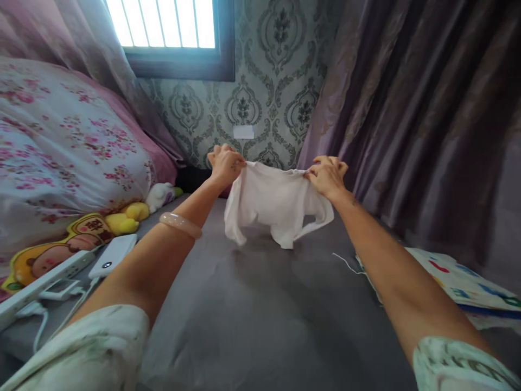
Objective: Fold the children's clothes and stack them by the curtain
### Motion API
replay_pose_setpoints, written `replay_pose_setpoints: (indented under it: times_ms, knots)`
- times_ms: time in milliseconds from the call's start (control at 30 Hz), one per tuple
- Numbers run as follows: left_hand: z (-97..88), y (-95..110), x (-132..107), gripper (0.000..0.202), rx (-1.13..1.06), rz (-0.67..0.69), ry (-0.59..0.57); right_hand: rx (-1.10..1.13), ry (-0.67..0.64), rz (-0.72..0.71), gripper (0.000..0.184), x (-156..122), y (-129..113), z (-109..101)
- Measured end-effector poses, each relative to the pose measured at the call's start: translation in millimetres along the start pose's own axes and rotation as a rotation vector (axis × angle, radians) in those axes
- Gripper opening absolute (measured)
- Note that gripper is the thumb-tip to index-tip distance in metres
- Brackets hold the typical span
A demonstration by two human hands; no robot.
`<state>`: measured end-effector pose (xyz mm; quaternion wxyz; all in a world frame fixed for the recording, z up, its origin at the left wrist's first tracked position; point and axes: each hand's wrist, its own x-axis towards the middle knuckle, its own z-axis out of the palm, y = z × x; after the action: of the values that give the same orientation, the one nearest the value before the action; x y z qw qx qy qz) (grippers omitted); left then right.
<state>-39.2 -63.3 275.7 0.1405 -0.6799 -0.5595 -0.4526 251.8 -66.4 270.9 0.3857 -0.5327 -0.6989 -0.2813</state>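
Note:
A small white long-sleeved shirt (272, 198) hangs spread between my hands, above the grey bed sheet (260, 309). My left hand (227, 163) pinches one shoulder of it, and my right hand (328, 175) pinches the other. Both arms reach straight out in front of me. The sleeves droop at either side, and the lower hem hangs close over the sheet; whether it touches cannot be made out. A pale bangle (180, 225) circles my left forearm.
At left lie a power strip (49, 288), a white power bank (113, 256) with cables, and plush toys (126, 218) beside floral bedding (73, 141). A colourful printed cloth (459, 277) and a thin white cable (348, 264) lie right. Curtains (407, 119) hang at right.

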Motion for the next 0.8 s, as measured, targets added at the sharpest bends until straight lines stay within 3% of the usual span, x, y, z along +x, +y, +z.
replay_pose_setpoints:
  times_ms: [100,200,333,467,633,733,800]
  knots:
    - [3.1,1,2,0.023,0.013,-0.028,0.112,-0.009,0.102,0.039,0.027,1,-6,-5]
    - [3.5,3,5,0.023,0.003,0.038,0.042,0.001,0.070,0.034,0.028,2,-9,-7]
    - [3.2,4,8,0.027,0.040,-0.090,0.095,0.025,0.106,0.045,0.028,3,-3,0]
    - [2.8,7,6,0.028,0.036,-0.101,0.061,0.030,0.082,0.050,0.030,2,3,5]
    - [0.0,13,4,0.035,-0.008,-0.015,0.158,-0.027,0.125,0.060,0.034,4,1,-4]
    - [2.6,10,1,0.031,0.018,0.091,0.034,-0.021,0.022,0.020,0.031,2,-1,-2]
    - [5.9,6,-1,0.025,0.046,0.078,-0.007,0.005,-0.045,0.022,0.030,0,-1,3]
